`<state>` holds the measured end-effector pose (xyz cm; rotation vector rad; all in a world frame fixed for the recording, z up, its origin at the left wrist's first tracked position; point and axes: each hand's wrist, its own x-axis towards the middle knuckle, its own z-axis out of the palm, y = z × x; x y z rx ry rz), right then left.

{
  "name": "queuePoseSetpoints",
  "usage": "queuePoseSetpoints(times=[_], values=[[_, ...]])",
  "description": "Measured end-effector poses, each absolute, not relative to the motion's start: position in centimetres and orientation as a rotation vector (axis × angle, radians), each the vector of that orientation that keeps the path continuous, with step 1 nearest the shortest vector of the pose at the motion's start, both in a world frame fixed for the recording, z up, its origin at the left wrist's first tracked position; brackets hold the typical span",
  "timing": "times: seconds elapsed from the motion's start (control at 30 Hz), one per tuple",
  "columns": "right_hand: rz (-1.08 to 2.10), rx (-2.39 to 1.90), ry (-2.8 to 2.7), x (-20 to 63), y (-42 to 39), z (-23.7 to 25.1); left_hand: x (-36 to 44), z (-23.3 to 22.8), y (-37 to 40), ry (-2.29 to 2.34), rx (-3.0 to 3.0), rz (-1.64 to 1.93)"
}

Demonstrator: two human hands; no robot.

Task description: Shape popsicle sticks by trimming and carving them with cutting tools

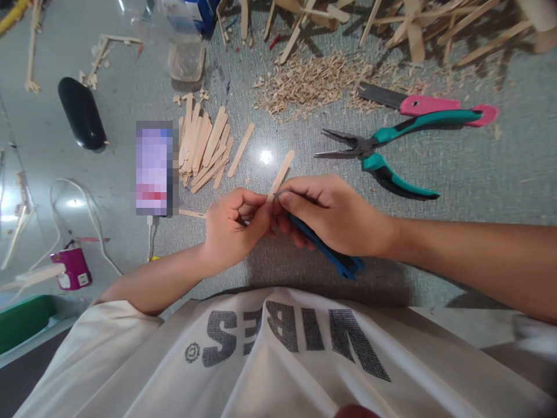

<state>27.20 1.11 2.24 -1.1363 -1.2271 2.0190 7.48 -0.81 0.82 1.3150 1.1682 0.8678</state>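
My left hand (237, 226) pinches a wooden craft stick (282, 174) near its lower end, and the stick slants up to the right. In my right hand (333, 215) is a blue utility knife (331, 252), its handle angled down to the right. A grey edge, seemingly its blade, shows by my right thumb against the stick. Both hands meet at that spot, so the stick's lower end is hidden by fingers. Just beyond my left hand lies a pile of craft sticks (202, 139), with one single stick (241, 150) beside it.
Teal-handled pliers (369, 148) lie open at right, against a pink-handled knife (429, 105). Wood shavings (313, 81) and more sticks (415, 35) cover the back. At left are a phone (154, 168) on a cable, a black case (82, 113) and a purple adapter (73, 268).
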Motion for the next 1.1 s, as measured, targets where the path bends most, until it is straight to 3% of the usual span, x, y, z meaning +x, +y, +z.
queuePoseSetpoints(times=[0.67, 1.1], values=[[2.174, -1.175, -1.197, 27.5, 1.0, 2.5, 6.7, 0.3, -1.1, 1.073, 1.736, 0.795], [2.136, -1.043, -1.159, 27.6, 1.5, 2.3, 7.3, 1.7, 0.3, 1.016, 1.209, 0.741]])
